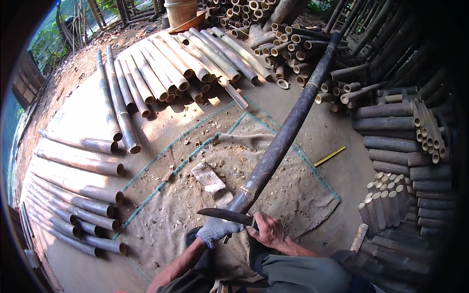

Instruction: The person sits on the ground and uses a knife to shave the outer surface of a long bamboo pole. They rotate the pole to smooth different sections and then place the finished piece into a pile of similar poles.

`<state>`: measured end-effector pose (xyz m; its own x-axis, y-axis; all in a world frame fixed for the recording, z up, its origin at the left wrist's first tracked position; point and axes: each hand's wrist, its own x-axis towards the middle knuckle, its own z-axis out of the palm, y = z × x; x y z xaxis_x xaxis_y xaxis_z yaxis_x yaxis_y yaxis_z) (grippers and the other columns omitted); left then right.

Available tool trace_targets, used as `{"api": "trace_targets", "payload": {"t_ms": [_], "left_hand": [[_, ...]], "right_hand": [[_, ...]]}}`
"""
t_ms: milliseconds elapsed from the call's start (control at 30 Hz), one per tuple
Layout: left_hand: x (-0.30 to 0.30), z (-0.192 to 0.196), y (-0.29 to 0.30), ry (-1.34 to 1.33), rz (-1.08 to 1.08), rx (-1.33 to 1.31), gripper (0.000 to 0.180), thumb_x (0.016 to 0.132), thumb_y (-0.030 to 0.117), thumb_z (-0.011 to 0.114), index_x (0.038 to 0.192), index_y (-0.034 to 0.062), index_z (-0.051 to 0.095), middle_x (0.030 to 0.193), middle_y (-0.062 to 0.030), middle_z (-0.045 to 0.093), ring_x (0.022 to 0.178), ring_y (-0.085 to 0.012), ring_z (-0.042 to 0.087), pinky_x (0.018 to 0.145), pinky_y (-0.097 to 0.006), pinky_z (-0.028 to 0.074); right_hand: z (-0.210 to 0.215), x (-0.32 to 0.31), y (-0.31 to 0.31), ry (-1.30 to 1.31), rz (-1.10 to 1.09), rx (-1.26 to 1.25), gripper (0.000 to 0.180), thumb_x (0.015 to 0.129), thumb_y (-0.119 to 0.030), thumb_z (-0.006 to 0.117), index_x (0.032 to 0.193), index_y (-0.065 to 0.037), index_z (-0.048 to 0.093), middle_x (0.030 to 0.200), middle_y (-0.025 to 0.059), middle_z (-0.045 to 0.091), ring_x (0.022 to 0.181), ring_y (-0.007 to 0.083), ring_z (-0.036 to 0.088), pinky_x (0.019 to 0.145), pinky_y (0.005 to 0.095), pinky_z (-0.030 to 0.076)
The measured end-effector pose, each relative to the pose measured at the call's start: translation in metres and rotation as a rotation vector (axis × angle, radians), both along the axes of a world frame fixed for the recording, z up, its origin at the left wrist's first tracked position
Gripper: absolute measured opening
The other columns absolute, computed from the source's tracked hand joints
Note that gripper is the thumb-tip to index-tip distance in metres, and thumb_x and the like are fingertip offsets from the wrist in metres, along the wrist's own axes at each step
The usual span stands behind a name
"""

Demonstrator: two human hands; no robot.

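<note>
A long dark bamboo pole slants from the far right down to my lap, its near end just beyond my hands. My left hand, in a whitish knit glove, is closed at that near end; the blade and pole partly hide its fingers. With bare fingers wrapped round the handle, my right hand grips a knife. Its dark, broad blade points left and lies across the pole's end, just above the glove. A pale, rough wood block lies under or beside the pole's near part.
Cut bamboo lengths lie in rows at the far side and left. More bamboo is stacked at the far right and right. A cloth sack with scattered chips covers the ground; a yellow ruler lies right of the pole.
</note>
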<state>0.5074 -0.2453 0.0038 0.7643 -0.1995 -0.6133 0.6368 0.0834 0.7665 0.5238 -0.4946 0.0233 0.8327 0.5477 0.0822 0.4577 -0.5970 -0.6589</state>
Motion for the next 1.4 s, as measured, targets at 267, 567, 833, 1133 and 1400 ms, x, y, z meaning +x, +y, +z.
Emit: {"api": "trace_targets", "payload": {"t_ms": [267, 567, 833, 1133, 1400], "left_hand": [[0.004, 0.017, -0.013, -0.145, 0.037, -0.012, 0.053, 0.081, 0.018, 0.099, 0.125, -0.0012, 0.076, 0.094, -0.0055, 0.077, 0.069, -0.0106, 0.07, 0.057, -0.028, 0.059], [0.01, 0.01, -0.023, -0.086, 0.112, -0.075, 0.059, 0.079, 0.023, 0.099, 0.127, 0.0013, 0.072, 0.089, -0.0042, 0.077, 0.066, -0.0098, 0.069, 0.055, -0.027, 0.056], [0.01, 0.02, -0.023, -0.092, 0.098, -0.011, 0.053, 0.082, 0.03, 0.098, 0.12, 0.002, 0.075, 0.082, -0.0037, 0.076, 0.062, -0.0088, 0.069, 0.051, -0.027, 0.055], [0.009, 0.01, -0.024, -0.141, 0.129, -0.131, 0.053, 0.078, 0.034, 0.101, 0.113, 0.0012, 0.078, 0.083, -0.0026, 0.077, 0.063, -0.0092, 0.069, 0.053, -0.027, 0.056], [0.003, 0.018, -0.021, -0.074, 0.045, -0.076, 0.045, 0.082, 0.022, 0.097, 0.114, -0.0032, 0.078, 0.085, -0.0064, 0.077, 0.066, -0.0122, 0.071, 0.056, -0.028, 0.058]], "right_hand": [[0.01, 0.013, -0.008, -0.015, -0.072, -0.063, 0.041, 0.11, -0.043, 0.064, 0.108, -0.003, 0.053, 0.078, 0.0262, 0.065, 0.077, 0.052, 0.07, 0.064, 0.0572, 0.054], [-0.003, 0.03, -0.024, 0.069, -0.258, -0.073, 0.042, 0.108, -0.044, 0.067, 0.107, -0.004, 0.055, 0.087, 0.0245, 0.068, 0.081, 0.0505, 0.072, 0.067, 0.0574, 0.057], [0.002, 0.021, -0.015, 0.146, -0.254, -0.056, 0.043, 0.109, -0.045, 0.066, 0.11, -0.003, 0.055, 0.09, 0.026, 0.068, 0.084, 0.0509, 0.073, 0.067, 0.0577, 0.058], [0.01, 0.009, -0.001, 0.171, -0.223, -0.026, 0.044, 0.105, -0.044, 0.071, 0.105, -0.004, 0.054, 0.086, 0.0242, 0.066, 0.08, 0.0504, 0.071, 0.066, 0.0561, 0.057], [0.016, 0.007, -0.011, -0.007, -0.016, -0.058, 0.044, 0.108, -0.047, 0.067, 0.107, -0.004, 0.056, 0.083, 0.0254, 0.068, 0.079, 0.0515, 0.072, 0.065, 0.0584, 0.056]]}}
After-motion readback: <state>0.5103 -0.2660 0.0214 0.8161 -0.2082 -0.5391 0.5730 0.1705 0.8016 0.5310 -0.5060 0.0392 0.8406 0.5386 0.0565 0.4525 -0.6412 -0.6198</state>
